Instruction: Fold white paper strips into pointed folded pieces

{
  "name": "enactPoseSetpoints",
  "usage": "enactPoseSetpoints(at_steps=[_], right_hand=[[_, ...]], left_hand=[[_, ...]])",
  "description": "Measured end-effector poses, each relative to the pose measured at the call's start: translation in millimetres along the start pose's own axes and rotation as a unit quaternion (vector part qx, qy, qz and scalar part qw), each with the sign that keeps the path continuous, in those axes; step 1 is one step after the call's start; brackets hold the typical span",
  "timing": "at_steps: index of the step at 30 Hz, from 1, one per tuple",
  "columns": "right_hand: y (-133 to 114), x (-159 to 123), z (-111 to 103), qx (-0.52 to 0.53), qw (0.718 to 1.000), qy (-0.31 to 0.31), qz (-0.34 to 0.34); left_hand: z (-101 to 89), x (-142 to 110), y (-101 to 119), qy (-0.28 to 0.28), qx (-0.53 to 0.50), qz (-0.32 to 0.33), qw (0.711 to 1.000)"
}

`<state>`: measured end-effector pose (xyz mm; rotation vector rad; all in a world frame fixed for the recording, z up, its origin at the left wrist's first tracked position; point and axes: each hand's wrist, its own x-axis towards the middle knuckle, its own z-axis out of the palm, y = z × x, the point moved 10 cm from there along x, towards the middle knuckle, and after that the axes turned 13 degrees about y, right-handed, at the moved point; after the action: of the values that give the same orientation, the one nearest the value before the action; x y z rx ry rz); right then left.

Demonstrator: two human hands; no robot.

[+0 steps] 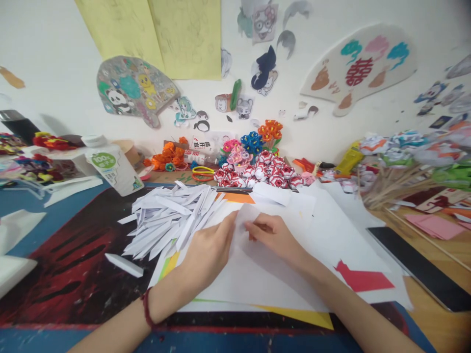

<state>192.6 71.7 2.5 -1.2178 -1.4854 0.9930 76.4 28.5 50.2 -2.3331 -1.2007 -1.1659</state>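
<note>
Between my two hands a small white piece of paper stands up above the large white sheets. My left hand is closed on its left edge, thumb and fingers together. From the right, my right hand pinches the paper with curled fingers; the fingertips are partly hidden. Just left of my left hand lies a heap of folded white paper strips. One loose folded strip lies apart on the dark mat.
A white bottle stands tilted at the back left. Red-and-white paper flowers line the wall. At right are a black phone-like slab, a red paper scrap and pink paper squares.
</note>
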Motion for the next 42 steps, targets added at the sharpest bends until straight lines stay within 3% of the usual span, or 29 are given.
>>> enactPoseSetpoints(at_steps=[4,9,13,17,23,27,33,38,40,42], right_hand=[[2,0,-3,0.035,0.999,0.021,0.025],[1,-2,-6,0.009,0.998,0.054,0.009],[10,-2,-7,0.079,0.993,0.066,0.064],[18,-4,3,0.149,0.981,0.036,0.118],[16,-7,17,0.236,0.962,-0.008,0.14],[6,-9,20,0.27,0.954,-0.029,0.127],[-7,-10,17,0.29,0.952,-0.029,0.096],[-2,-6,14,0.243,0.966,-0.024,0.08],[0,-4,10,0.204,0.977,-0.015,0.065],[-2,-2,4,0.144,0.989,-0.001,0.039]], left_hand=[[6.3,0,-20,-0.039,-0.066,-0.124,0.989],[2.5,2,-21,-0.027,-0.077,-0.147,0.986],[6.0,-2,-14,-0.016,-0.064,-0.096,0.993],[4.1,-5,2,0.007,-0.037,0.014,0.999],[4.2,-5,29,-0.034,0.0,0.152,0.988],[8.2,-4,34,-0.044,0.039,0.178,0.982],[18.1,-5,28,-0.075,0.045,0.165,0.982],[9.7,-2,24,-0.057,-0.038,0.101,0.993],[2.0,4,14,-0.038,-0.116,0.014,0.992],[-1.6,7,-6,-0.025,-0.194,-0.116,0.974]])
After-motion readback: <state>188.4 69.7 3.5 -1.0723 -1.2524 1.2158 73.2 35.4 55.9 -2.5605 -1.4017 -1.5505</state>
